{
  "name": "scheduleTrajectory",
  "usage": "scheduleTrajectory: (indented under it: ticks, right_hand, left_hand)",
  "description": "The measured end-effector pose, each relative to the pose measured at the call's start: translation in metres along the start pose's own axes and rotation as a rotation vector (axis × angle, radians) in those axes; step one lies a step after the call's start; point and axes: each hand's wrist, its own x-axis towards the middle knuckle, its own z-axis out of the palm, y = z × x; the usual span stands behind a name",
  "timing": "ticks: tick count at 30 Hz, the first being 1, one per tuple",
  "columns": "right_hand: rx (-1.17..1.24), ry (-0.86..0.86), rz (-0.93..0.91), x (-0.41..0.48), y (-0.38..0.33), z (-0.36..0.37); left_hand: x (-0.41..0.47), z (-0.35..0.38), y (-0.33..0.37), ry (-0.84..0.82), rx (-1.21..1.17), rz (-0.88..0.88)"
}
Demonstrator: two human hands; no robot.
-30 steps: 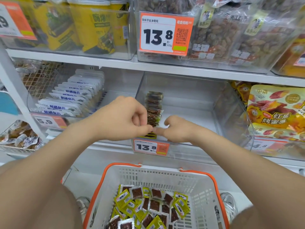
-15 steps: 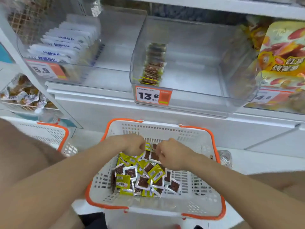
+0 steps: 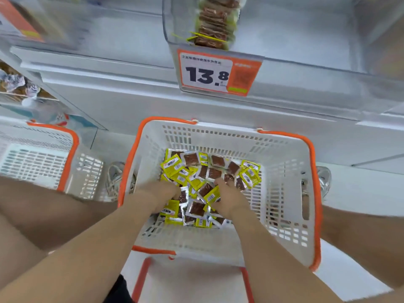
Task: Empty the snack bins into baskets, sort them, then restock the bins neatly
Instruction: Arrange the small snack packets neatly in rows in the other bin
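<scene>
Head view looks down into a white shopping basket with an orange rim, and both hands are inside it. A loose heap of small snack packets, yellow-edged with brown contents, lies on the basket's floor toward its far side. The left hand sits at the near left of the heap and the right hand at its near right. The fingers of both are bent down among the packets and touch them, but I cannot tell whether either hand actually grips one. Above the basket's far rim, a clear shelf bin holds one tidy row of the same packets at its left side. An orange price tag reading 13.8 hangs on the bin's front. A second white basket stands left of the first, and the orange rim of a third basket shows just beneath its near edge.
</scene>
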Motion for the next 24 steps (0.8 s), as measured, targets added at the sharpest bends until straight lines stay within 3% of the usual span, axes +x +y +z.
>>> scheduleTrajectory:
  ticks: [5,8,13,16,19,24]
  right_hand:
    - [0.054,0.016,0.058,0.011,-0.009,0.013]
    - [0.163,-0.010,0.054,0.016,-0.006,0.009]
    - [0.634,0.067,0.064,0.021,-0.006,-0.015]
    - [1.081,-0.173,0.170,0.012,-0.004,-0.033]
    - [1.366,-0.263,0.097,0.004,0.001,-0.040]
    - [1.264,-0.189,-0.119,-0.013,-0.008,-0.056]
  left_hand:
    - [0.009,0.009,0.006,-0.148,-0.024,-0.032]
    - [0.013,0.014,0.001,-0.099,0.013,0.078]
    - [0.027,0.007,-0.008,0.102,-0.516,0.175]
    - [0.024,-0.006,-0.004,0.109,-0.925,0.082]
    - [0.017,-0.010,-0.002,0.062,-0.988,0.065]
    - [-0.002,-0.020,0.013,0.107,-0.989,0.181]
